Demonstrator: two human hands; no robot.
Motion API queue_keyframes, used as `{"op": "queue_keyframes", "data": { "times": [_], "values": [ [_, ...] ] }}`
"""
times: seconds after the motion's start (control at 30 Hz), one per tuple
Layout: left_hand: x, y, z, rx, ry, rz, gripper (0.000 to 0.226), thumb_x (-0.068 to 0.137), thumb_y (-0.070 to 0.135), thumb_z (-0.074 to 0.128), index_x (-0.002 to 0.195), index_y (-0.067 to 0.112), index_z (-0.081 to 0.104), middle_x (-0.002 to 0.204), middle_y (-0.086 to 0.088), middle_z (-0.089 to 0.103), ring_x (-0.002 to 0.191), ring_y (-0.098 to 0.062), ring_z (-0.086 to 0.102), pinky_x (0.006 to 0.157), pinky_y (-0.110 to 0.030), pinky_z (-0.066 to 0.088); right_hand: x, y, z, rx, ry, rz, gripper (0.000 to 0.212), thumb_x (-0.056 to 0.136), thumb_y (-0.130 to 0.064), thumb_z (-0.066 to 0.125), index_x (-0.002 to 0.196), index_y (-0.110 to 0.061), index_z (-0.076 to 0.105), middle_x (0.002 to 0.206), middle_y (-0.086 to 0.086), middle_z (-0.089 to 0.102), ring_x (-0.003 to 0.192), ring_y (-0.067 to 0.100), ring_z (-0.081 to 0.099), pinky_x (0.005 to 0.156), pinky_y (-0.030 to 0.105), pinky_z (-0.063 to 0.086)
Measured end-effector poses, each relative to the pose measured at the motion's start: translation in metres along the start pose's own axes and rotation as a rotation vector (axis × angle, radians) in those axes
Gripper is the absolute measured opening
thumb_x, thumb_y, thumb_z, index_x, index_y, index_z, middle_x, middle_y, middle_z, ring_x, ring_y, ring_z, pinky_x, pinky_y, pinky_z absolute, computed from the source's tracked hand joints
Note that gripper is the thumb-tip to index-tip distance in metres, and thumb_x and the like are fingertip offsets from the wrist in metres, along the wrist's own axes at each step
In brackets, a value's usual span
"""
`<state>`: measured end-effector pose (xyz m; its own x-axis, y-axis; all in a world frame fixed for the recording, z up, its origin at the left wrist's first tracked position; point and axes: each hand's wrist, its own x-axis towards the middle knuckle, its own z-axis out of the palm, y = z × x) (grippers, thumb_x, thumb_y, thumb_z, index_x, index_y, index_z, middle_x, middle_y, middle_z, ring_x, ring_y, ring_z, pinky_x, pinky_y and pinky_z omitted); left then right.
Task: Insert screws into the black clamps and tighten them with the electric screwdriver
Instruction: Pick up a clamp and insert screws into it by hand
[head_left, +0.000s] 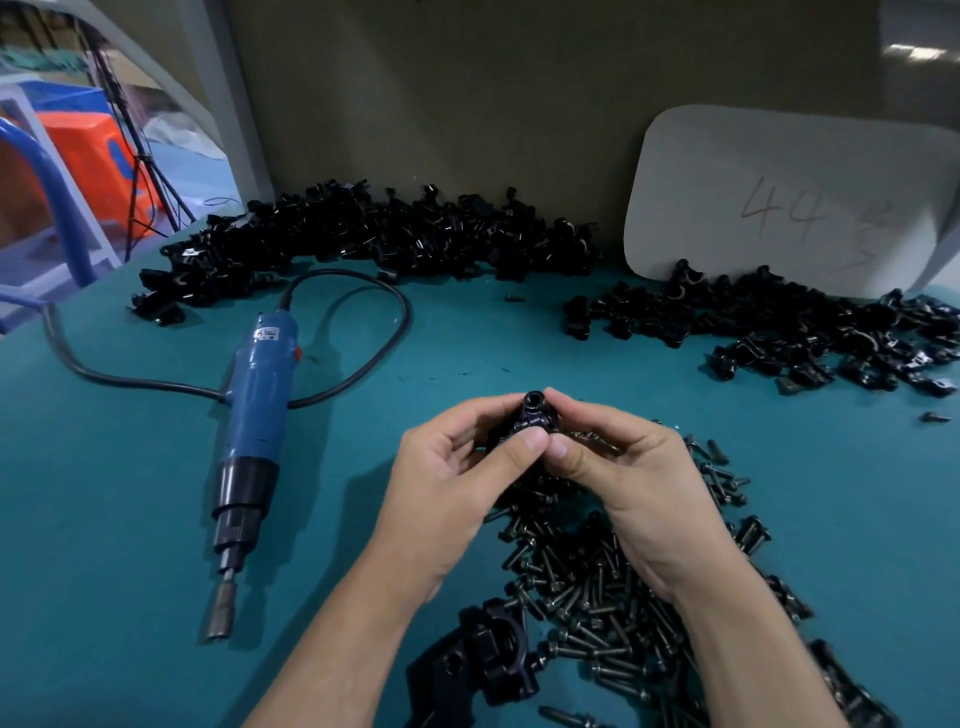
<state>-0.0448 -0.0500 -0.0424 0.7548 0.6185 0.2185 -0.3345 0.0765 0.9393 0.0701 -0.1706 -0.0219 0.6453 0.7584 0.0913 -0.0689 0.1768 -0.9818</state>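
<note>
Both hands are holding one black clamp (532, 415) above the teal counter (104, 545). The left hand (457, 467) is pinching it from the left with thumb and curled fingers, while the right hand (623, 467) is gripping it from the right, the two thumbs touching below it. A round hole at the clamp's top is facing the camera. A pile of screws (597, 597) is lying under the right wrist. The blue electric screwdriver (254, 415) is lying to the left, ungripped, its bit pointing toward the person. Heaps of clamps (363, 239) are sitting along the back wall.
</note>
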Motion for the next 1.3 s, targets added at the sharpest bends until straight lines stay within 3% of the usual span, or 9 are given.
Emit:
{"op": "queue_keyframes", "data": {
  "times": [0.2,0.3,0.4,0.47,0.67,0.8,0.97,1.1,1.3],
  "values": [
    [0.003,-0.002,-0.002,0.030,0.102,0.001,0.031,0.080,0.035,0.080,0.111,0.032,0.078,0.114,0.003,0.079,0.112,-0.013,0.072,0.097,-0.025,0.056,0.000,-0.011,0.000,-0.301,-0.027,0.085,0.057,0.086,-0.025,0.076,0.139,-0.035,0.061,0.128,-0.014,0.069,0.097,0.013,0.075,0.086,0.029,0.059],
    [0.004,-0.004,-0.004,0.029,0.154,-0.013,0.035,0.077,0.046,0.078,0.111,0.037,0.077,0.115,0.006,0.078,0.108,-0.010,0.072,0.094,-0.022,0.055,-0.003,-0.034,-0.009,-0.652,0.016,0.160,0.046,0.088,-0.034,0.076,0.130,-0.043,0.061,0.119,-0.018,0.067,0.086,0.005,0.073,0.082,0.034,0.062],
    [0.005,-0.007,-0.004,0.031,0.175,-0.035,0.036,0.082,0.042,0.077,0.116,0.031,0.072,0.114,0.008,0.078,0.103,-0.007,0.072,0.092,-0.016,0.053,-0.009,-0.049,-0.009,-1.092,-0.244,0.310,0.055,0.075,-0.052,0.085,0.123,-0.055,0.058,0.112,-0.030,0.056,0.093,-0.007,0.062,0.079,0.021,0.049],
    [0.006,-0.009,-0.003,0.038,0.177,-0.045,0.034,0.085,0.038,0.073,0.118,0.029,0.068,0.114,0.009,0.078,0.101,-0.004,0.072,0.090,-0.014,0.052,-0.011,-0.049,0.000,-1.207,-0.338,0.388,0.066,0.068,-0.054,0.089,0.127,-0.054,0.057,0.115,-0.031,0.052,0.104,-0.006,0.057,0.086,0.024,0.047],
    [0.006,-0.009,-0.004,0.064,0.138,-0.076,0.030,0.089,0.041,0.066,0.117,0.032,0.062,0.108,0.006,0.077,0.091,-0.004,0.067,0.090,-0.024,0.048,-0.007,-0.043,0.011,-1.190,-0.286,0.349,0.028,0.076,-0.040,0.088,0.098,-0.046,0.073,0.081,-0.021,0.067,0.077,-0.003,0.062,0.067,0.018,0.048],
    [0.006,-0.010,-0.004,0.058,0.131,-0.087,0.031,0.089,0.041,0.066,0.118,0.031,0.062,0.106,0.007,0.077,0.090,-0.003,0.067,0.091,-0.025,0.046,-0.008,-0.042,0.013,-1.184,-0.280,0.351,0.021,0.078,-0.036,0.088,0.091,-0.044,0.074,0.077,-0.021,0.068,0.071,-0.005,0.061,0.060,0.015,0.041],
    [0.005,-0.009,-0.005,0.062,0.114,-0.093,0.024,0.095,0.034,0.067,0.118,0.030,0.062,0.109,0.005,0.077,0.093,-0.004,0.067,0.091,-0.024,0.047,-0.008,-0.044,0.008,-1.114,-0.281,0.356,0.024,0.092,-0.013,0.071,0.092,-0.037,0.070,0.074,-0.021,0.073,0.061,-0.004,0.063,0.065,0.023,0.053],
    [0.004,-0.009,-0.006,0.087,0.087,-0.100,0.018,0.099,0.030,0.065,0.117,0.032,0.062,0.113,0.008,0.076,0.099,-0.002,0.067,0.086,-0.017,0.049,-0.009,-0.052,0.005,-1.038,-0.210,0.280,0.018,0.089,-0.031,0.078,0.095,-0.046,0.069,0.085,-0.021,0.071,0.072,0.000,0.065,0.072,0.026,0.056],
    [0.004,-0.009,-0.004,0.084,0.118,-0.104,0.018,0.101,0.019,0.062,0.118,0.026,0.061,0.117,0.007,0.076,0.103,-0.004,0.068,0.092,-0.020,0.049,-0.009,-0.044,0.020,-1.247,-0.359,0.368,0.022,0.079,-0.036,0.087,0.095,-0.042,0.072,0.068,-0.015,0.057,0.056,-0.002,0.051,0.051,0.015,0.035]
  ]
}}
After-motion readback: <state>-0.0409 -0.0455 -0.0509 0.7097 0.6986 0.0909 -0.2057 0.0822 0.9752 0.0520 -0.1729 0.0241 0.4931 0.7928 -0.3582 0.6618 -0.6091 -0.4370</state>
